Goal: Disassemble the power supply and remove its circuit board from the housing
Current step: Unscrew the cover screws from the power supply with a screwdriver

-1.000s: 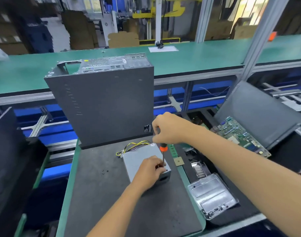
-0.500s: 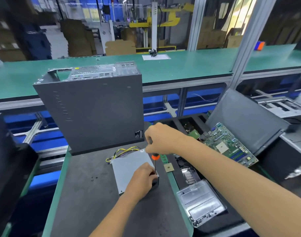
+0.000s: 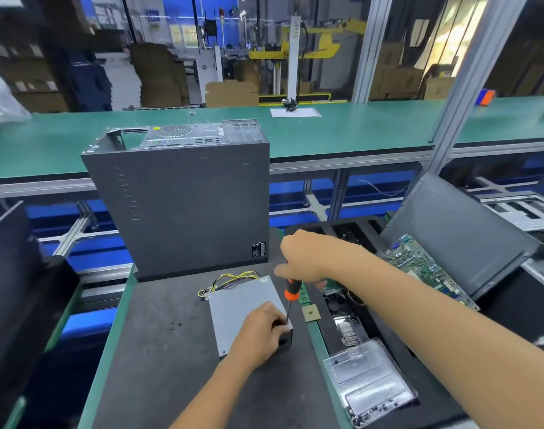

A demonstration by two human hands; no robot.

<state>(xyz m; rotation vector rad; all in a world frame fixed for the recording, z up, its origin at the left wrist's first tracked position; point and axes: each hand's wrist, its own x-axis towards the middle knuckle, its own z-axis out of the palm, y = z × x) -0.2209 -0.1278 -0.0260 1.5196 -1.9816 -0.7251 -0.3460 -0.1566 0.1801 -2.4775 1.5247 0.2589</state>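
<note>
The grey metal power supply (image 3: 236, 301) lies flat on the dark mat (image 3: 159, 360), its yellow and black cables (image 3: 227, 281) trailing from its far end. My left hand (image 3: 260, 331) presses down on its near right corner. My right hand (image 3: 308, 258) grips the orange-and-black screwdriver (image 3: 291, 294) from above. The shaft runs down to the top of the housing beside my left fingers; the tip is hidden there.
A dark computer case (image 3: 187, 202) stands upright just behind the power supply. Loose screws (image 3: 174, 325) lie on the mat to the left. To the right are a small chip (image 3: 310, 313), a clear plastic tray (image 3: 369, 387), a heatsink (image 3: 348, 332) and a green motherboard (image 3: 419, 264) against a grey panel.
The camera view has drifted, shifting the scene. My right hand has tilted the screwdriver handle slightly; both hands stay on the same corner of the power supply.
</note>
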